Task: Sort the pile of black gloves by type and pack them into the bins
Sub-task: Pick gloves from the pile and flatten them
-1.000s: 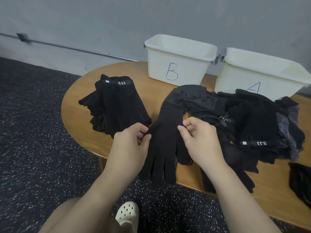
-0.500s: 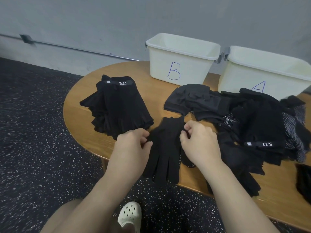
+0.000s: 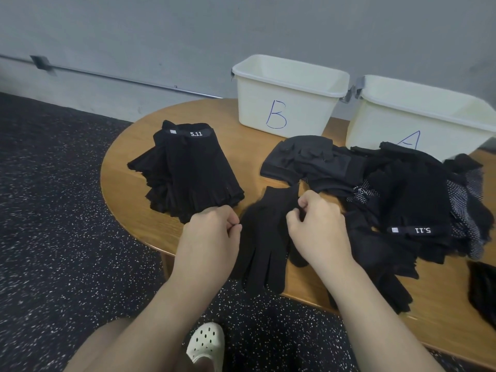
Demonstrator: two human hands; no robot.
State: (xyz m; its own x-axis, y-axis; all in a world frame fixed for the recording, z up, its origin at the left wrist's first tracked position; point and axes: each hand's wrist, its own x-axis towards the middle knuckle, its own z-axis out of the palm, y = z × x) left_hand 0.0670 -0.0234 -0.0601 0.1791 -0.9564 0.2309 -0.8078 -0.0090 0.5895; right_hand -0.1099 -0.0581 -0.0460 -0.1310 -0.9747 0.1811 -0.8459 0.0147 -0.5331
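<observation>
Grey wall and speckled floor frame my round wooden table [image 3: 126, 183], where bins B [image 3: 288, 103] and A [image 3: 418, 124] stand at the far edge. My left hand [image 3: 208, 237] and right hand [image 3: 318, 228] each pinch a side of a full-finger glove [image 3: 264, 237] draped over the near edge, between the sorted stack [image 3: 188, 173] and the unsorted pile [image 3: 402, 200]. I judge sorting is under way; next I must settle its type and start a matching stack

Your left hand [image 3: 208, 238] and right hand [image 3: 316, 232] were bare, with no rings, watch or gloves on them, and your forearms were uncovered with no sleeve showing. On one foot you wore a white clog [image 3: 206, 345] with round holes across its top.
</observation>
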